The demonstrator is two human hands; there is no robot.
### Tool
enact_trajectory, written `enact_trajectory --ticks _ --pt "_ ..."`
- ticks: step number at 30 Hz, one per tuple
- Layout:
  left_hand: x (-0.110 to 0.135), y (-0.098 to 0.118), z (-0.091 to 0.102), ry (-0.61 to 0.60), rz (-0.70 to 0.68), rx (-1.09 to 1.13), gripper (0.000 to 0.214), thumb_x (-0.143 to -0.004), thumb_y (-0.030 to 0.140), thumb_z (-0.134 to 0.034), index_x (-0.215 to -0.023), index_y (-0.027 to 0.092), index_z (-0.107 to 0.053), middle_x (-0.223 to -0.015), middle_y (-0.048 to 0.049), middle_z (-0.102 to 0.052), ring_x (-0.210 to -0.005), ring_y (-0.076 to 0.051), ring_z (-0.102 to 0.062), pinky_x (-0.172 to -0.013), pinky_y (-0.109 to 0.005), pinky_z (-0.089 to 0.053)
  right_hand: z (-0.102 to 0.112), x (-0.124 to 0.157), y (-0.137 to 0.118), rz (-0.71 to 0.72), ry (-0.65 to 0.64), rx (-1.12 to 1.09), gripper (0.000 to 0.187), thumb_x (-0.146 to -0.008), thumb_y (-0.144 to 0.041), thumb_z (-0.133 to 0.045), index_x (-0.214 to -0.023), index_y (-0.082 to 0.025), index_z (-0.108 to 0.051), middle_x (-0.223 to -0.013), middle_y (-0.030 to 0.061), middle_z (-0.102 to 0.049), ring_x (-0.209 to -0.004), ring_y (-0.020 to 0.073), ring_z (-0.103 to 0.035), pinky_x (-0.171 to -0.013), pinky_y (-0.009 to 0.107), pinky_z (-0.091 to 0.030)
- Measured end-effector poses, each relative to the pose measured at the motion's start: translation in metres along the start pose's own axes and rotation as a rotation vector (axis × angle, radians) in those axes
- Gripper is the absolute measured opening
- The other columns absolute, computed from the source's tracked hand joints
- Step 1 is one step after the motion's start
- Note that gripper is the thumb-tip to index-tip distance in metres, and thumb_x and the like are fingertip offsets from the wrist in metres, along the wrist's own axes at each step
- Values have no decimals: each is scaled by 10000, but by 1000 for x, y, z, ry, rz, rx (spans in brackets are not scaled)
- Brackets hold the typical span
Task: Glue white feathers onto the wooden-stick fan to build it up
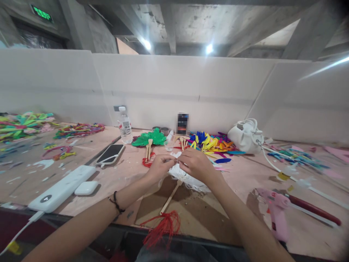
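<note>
A white feather fan (188, 181) lies in front of me, its wooden handle (171, 197) pointing toward the near edge of the table. From the handle's end hangs a red tassel (166, 227). Over the fan's upper part, my left hand (163, 164) and my right hand (194, 164) meet with fingertips pinched close together. Whatever sits between the fingers is too small to make out. Beneath the fan is a brown cardboard sheet (201, 218), which reaches the near edge. The right hand covers part of the feathers.
A pink glue gun (275, 211) lies at right by a red-handled tool (313, 209). Behind are a green feather fan (151, 137), colourful feathers (209, 142) and a white bag (247, 136). At left are a power strip (62, 187), earbud case (86, 188), phone (110, 154) and bottle (124, 125).
</note>
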State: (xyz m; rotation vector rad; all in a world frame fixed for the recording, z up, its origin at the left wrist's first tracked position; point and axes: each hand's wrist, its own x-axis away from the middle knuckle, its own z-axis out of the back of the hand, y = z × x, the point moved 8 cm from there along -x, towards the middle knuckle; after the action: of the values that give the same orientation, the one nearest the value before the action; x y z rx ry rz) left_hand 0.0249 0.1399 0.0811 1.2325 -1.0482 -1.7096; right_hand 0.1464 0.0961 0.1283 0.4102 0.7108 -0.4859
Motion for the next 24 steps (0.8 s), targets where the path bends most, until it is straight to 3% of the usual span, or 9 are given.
enact_trajectory --ticks 6,13,24 --pt "0 7 0 1 -46 -31 274 -793 413 -750 -691 159 -774 -623 4 -664 -622 -163 -563 -608 -284 -395 2 0 8 -119 91 -80 164 -836 -59 -629 -754 -192 -678 -742 66 -718 -762 223 -645 -711 310 -461" --pt "1 12 3 26 -114 -78 214 -813 358 -730 -799 186 -857 -812 -43 -826 -795 -249 -707 -750 -326 -492 7 3 25 -337 196 -317 123 -755 -103 -631 -706 -209 -667 -681 8 -709 -655 170 -648 -654 270 -482" --pt "6 25 3 28 -181 -81 220 -860 343 -730 -952 203 -873 -1052 -92 -857 -1032 -315 -775 -944 -415 -566 5 12 45 -630 236 -595 110 -795 -195 -618 -699 -202 -672 -679 2 -716 -623 162 -682 -577 241 -553"
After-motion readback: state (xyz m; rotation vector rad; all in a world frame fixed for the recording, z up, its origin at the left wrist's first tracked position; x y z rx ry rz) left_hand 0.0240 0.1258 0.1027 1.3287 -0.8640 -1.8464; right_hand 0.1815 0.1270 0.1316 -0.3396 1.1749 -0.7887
